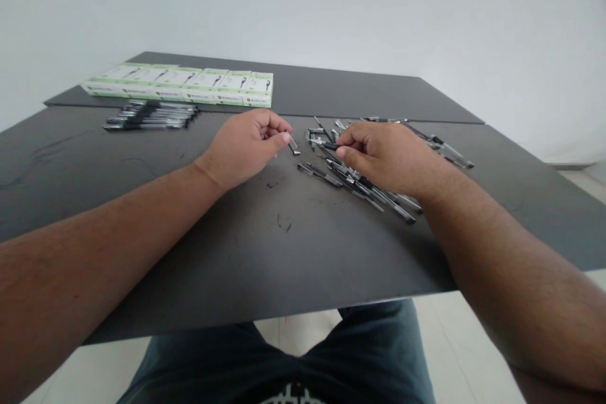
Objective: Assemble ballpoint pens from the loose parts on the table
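A: Head view. Left hand [246, 146] pinching small pen cap [294, 147] at fingertips, just above dark table [265, 252].
B: Right hand [379, 153] closed on one pen [330, 146] at near edge of loose pen pile [374, 189].
A: Best aligning cap and tip squarely; keeping clear of pile.
B: Far left: bundled pens [151, 115], boxes [189, 83].

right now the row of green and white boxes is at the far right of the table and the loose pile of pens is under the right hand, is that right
Not quite. The head view shows the row of green and white boxes at the far left of the table, not the far right. The rest holds: the loose pile of pens lies under the right hand.
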### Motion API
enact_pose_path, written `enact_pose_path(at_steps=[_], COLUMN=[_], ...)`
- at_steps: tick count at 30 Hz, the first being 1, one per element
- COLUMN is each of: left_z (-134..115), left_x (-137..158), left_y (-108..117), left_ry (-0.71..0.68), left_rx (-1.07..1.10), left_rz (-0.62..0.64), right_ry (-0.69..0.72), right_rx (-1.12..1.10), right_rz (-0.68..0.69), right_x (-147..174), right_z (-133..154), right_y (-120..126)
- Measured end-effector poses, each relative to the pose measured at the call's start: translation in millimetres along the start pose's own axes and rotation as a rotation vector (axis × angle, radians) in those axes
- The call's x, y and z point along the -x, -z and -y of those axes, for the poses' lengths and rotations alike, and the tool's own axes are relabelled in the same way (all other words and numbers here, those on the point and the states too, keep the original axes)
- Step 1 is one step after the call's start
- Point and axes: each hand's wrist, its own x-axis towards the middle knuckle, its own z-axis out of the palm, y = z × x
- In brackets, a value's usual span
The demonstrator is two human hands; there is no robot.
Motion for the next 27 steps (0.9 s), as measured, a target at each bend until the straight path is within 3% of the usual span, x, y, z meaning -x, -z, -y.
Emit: enact_pose_path(at_steps=[4, 10, 27], left_z=[2, -5, -13], left_x=[1, 3, 10], left_y=[-9, -10, -11], left_ry=[0.118, 0.232, 0.222], left_rx=[0.355, 0.637, 0.724], left_rz=[0.027, 0.049, 0.124], right_ry=[-0.007, -0.007, 0.03], right_rx=[0.002, -0.002, 0.001], right_rz=[0.004, 0.033, 0.04], right_x=[0, -1, -1], right_z=[1, 4, 1], right_y=[0, 2, 0])
